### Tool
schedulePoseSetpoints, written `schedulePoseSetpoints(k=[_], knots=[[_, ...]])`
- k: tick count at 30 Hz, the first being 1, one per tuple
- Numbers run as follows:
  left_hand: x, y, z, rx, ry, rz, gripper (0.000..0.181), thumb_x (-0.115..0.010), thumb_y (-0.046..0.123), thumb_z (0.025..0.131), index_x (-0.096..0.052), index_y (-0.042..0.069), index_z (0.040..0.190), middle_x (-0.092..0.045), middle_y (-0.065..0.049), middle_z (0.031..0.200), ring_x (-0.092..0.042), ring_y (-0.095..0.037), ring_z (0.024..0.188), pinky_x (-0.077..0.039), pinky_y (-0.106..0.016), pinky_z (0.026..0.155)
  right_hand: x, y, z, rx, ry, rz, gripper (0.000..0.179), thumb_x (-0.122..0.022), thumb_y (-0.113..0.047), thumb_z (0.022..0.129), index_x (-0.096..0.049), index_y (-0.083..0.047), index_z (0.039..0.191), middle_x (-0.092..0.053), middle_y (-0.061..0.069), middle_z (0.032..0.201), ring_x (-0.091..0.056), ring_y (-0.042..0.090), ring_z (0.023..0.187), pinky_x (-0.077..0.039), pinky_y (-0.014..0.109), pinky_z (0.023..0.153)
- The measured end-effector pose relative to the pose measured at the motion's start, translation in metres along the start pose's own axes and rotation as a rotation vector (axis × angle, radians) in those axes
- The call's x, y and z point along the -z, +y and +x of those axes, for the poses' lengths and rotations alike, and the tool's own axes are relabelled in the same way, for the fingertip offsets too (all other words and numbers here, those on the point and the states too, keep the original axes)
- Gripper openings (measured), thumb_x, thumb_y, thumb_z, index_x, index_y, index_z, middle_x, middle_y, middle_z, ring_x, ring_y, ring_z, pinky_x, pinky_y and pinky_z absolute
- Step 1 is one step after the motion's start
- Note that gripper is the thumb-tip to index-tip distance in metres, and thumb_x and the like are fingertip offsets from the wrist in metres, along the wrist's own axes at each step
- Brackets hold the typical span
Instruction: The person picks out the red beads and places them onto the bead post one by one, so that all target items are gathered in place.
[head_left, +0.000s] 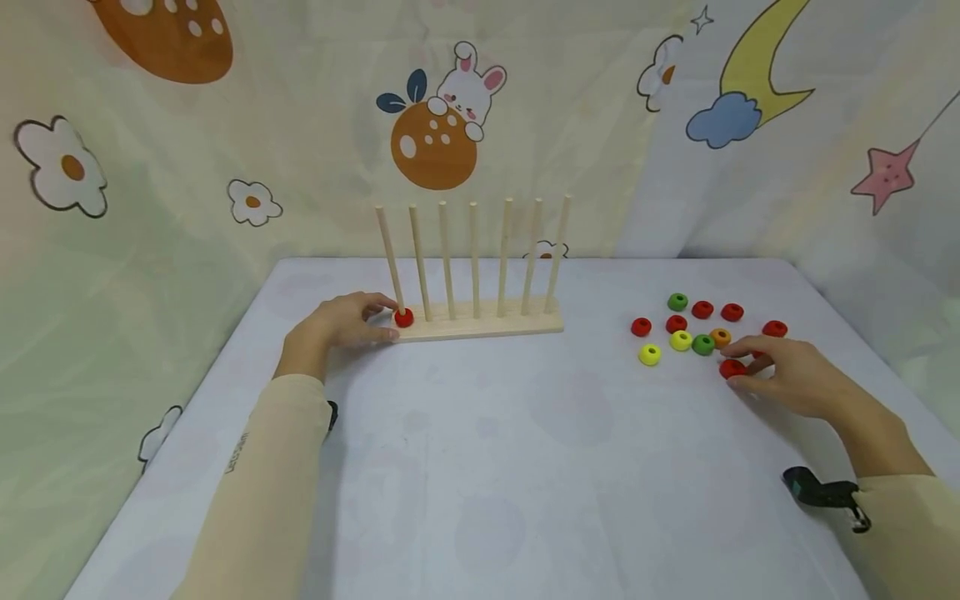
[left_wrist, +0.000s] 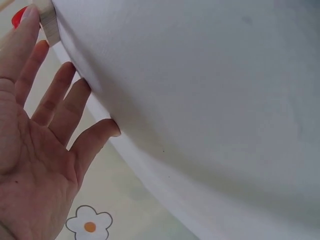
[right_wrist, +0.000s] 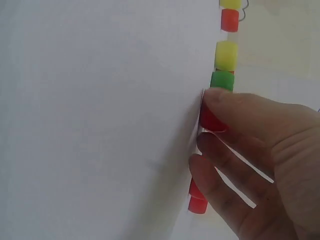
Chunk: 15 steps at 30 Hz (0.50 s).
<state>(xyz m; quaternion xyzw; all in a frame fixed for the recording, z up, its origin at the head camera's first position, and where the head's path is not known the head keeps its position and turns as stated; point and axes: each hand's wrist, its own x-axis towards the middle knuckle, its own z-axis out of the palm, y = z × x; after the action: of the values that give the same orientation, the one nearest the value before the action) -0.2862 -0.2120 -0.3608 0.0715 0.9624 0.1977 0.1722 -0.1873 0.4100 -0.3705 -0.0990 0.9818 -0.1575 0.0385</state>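
A wooden peg rack (head_left: 487, 327) with several upright dowels stands toward the back of the table, and a red bead (head_left: 404, 317) sits at the foot of its leftmost dowel. My left hand (head_left: 341, 321) rests at the rack's left end, thumb and forefinger touching the base beside that bead. Its other fingers are spread and loosely straight in the left wrist view. At the right, my right hand (head_left: 798, 379) pinches another red bead (head_left: 731, 368) between thumb and fingers, low at the table surface. Part of this bead (right_wrist: 212, 120) is hidden by the thumb.
Several loose beads lie around my right hand: red (head_left: 641, 327), yellow (head_left: 650, 355), green (head_left: 703, 345) and an orange one (head_left: 721, 337). A white cloth covers the table (head_left: 487, 467). Behind it hangs a patterned curtain (head_left: 315, 125).
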Motion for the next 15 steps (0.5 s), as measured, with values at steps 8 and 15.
schedulePoseSetpoints(k=[8, 15], knots=[[-0.001, 0.001, 0.000, -0.012, 0.014, 0.006, 0.061, -0.073, 0.048, 0.092, -0.053, 0.031, 0.147, -0.047, -0.015, 0.156, -0.038, -0.041, 0.146, -0.025, -0.071, 0.116, 0.001, -0.001, 0.002, 0.037, 0.020, -0.011, 0.037, -0.080, -0.013, 0.088, -0.070, -0.004, 0.122, -0.064, 0.015, 0.111, -0.062, 0.034, 0.096, -0.059, 0.032, 0.070], [0.000, 0.000, -0.002, -0.003, 0.020, 0.012, 0.062, -0.073, 0.051, 0.091, -0.054, 0.032, 0.146, -0.047, -0.015, 0.157, -0.039, -0.041, 0.145, -0.026, -0.071, 0.116, 0.006, -0.011, 0.011, 0.114, 0.095, -0.004, 0.031, -0.080, -0.010, 0.087, -0.072, -0.006, 0.116, -0.060, 0.014, 0.114, -0.059, 0.028, 0.093, -0.053, 0.022, 0.067]])
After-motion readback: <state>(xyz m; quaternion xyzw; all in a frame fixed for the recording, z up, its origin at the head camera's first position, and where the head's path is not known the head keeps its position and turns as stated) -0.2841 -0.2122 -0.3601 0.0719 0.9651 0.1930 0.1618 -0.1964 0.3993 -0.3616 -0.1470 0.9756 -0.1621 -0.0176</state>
